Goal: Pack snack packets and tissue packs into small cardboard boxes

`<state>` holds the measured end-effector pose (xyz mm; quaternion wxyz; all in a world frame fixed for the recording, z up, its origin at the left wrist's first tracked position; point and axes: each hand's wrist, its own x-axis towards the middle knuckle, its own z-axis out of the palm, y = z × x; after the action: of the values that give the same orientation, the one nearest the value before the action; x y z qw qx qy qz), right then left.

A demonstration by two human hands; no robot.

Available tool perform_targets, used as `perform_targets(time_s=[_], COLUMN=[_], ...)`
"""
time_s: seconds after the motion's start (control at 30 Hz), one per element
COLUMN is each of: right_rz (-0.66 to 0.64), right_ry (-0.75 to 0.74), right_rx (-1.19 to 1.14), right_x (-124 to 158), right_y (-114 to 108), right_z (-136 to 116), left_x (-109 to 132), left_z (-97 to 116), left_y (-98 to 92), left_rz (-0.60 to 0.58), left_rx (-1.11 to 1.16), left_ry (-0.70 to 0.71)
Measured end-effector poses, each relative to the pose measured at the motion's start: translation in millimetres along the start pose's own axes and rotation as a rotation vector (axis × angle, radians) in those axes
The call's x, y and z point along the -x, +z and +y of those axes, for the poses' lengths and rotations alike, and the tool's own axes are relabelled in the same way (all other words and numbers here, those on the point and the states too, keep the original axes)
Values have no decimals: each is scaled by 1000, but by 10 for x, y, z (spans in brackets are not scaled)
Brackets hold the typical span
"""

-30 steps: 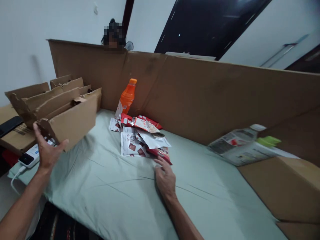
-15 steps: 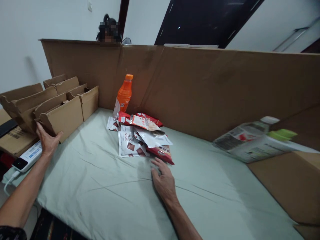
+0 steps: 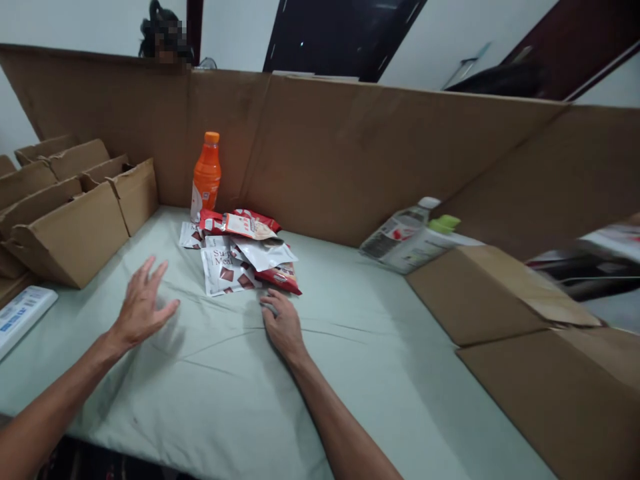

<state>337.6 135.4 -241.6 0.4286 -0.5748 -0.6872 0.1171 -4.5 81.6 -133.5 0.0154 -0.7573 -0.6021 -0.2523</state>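
My left hand [image 3: 141, 305] hovers over the green cloth with its fingers spread and nothing in it. In front of the packets, my right hand [image 3: 284, 325] rests on the cloth, fingers loosely bent and apart, holding nothing. Its fingertips lie close to a red packet [image 3: 284, 279] at the near edge of the pile; I cannot tell whether they touch. A white packet with brown squares [image 3: 220, 272] lies at the left of the pile, and a silver-white packet [image 3: 267, 253] lies on top. Behind them stands an orange bottle [image 3: 207, 175] with an orange cap.
Open cardboard compartments [image 3: 83, 233] stand at the left, near a white power bank-like device [image 3: 24, 317]. A tall cardboard wall [image 3: 340, 153] closes the back. A clear bottle [image 3: 397, 230] leans by a green-capped pack [image 3: 440, 230] and cardboard flaps [image 3: 480, 293] at right. A person's head shows beyond.
My left hand has let go of the cardboard compartment and moved right over the cloth. The view has turned to the right. My right hand stays by the packets.
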Motion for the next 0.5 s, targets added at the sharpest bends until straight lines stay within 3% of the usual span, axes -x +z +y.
perform_targets(time_s=[0.1, 0.23, 0.4, 0.5], right_rz=[-26, -57, -36, 57], right_ry=[10, 42, 72, 86], right_rx=[-10, 11, 106, 204], right_x=[-42, -76, -293, -438], right_y=[-18, -56, -293, -881], right_z=[-63, -262, -413, -283], left_x=[-63, 60, 95, 6], left_z=[260, 555, 534, 456], left_y=[279, 509, 616, 723], left_rz=[-183, -389, -382, -313], left_rx=[-3, -2, -34, -107], left_ry=[85, 233, 340, 414])
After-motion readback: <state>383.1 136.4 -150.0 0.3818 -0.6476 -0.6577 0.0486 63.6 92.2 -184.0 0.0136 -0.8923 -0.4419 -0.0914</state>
